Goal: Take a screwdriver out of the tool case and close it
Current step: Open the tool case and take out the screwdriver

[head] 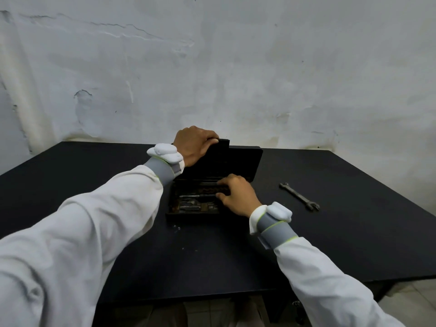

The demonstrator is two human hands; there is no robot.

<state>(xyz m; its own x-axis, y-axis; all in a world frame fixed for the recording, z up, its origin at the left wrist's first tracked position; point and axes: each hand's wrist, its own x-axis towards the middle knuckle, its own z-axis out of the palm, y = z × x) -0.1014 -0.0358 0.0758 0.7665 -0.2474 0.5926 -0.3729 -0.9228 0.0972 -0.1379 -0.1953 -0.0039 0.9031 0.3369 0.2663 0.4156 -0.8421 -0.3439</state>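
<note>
A black tool case [243, 162] stands open in the middle of the black table [118, 175], its lid raised toward the wall. My left hand [194, 143] grips the lid's top edge. The tray holds several rusty bits and a dark screwdriver [197, 196] lying across it. My right hand [238, 194] rests over the tray's right side, thumb and fingers curled at the screwdriver's right end. That end is hidden under the fingers, so I cannot tell whether the hand grips it.
A metal wrench [299, 196] lies on the table to the right of the case. A cracked white wall [212, 67] rises right behind the table. The table's front edge runs near the bottom of the view.
</note>
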